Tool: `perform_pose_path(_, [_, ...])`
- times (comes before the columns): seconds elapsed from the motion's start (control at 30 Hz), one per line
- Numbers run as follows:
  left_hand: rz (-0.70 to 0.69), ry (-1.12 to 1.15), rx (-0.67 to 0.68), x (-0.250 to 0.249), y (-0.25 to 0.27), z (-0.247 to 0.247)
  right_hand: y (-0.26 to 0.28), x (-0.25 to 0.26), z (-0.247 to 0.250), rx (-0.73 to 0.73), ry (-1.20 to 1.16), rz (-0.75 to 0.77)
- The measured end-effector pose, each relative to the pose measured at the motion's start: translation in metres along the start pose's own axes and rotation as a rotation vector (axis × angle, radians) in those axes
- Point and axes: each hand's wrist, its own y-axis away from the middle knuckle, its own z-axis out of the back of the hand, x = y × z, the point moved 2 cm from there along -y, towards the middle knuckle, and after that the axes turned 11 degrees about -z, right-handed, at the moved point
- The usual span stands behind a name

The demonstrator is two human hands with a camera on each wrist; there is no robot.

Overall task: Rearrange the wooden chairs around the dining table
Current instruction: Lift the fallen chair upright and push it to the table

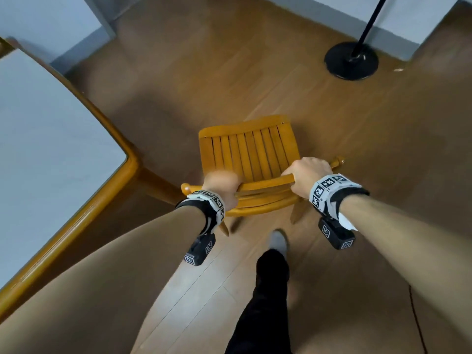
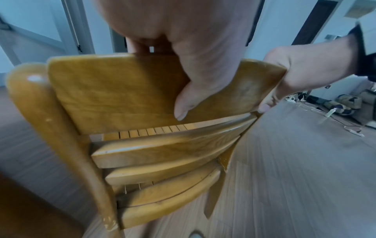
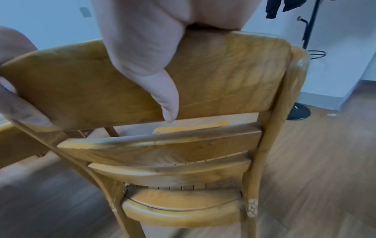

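Gripping top backrest rail of wooden chair (image 1: 249,152) with left hand (image 1: 223,186) and right hand (image 1: 307,176), fingers (image 2: 183,103) curled over, thumbs behind, likely for balanced moving. Standing on plank floor (image 1: 332,111), smooth varnished slats. Lying at nine o'clock: surface (image 1: 102,200), rounded wooden edge.

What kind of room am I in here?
Probably a home dining area: a wood-framed table, a slatted wooden chair gripped by both hands, a coat stand on wood flooring.
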Motion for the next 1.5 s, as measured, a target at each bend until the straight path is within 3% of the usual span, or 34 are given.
perform_pose_path(0.2, [0.054,0.037,0.071,0.009,-0.082,0.037,-0.098,-0.024,0.036,0.001,0.036,0.046])
perform_pose_path(0.37, [0.123,0.059,0.082,0.028,-0.127,0.085,-0.167,-0.031,0.085,0.046,0.104,0.171])
perform_pose_path(0.93, [0.504,0.312,0.051,0.132,-0.291,0.21,-0.423,-0.001,0.234,0.043,0.298,0.585])
perform_pose_path(1.17, [0.635,0.385,-0.047,0.213,-0.324,0.254,-0.501,0.059,0.296,0.004,0.324,0.706])
perform_pose_path(1.5, [0.67,0.437,-0.061,0.368,-0.381,0.279,-0.633,0.184,0.356,0.052,0.417,0.733])
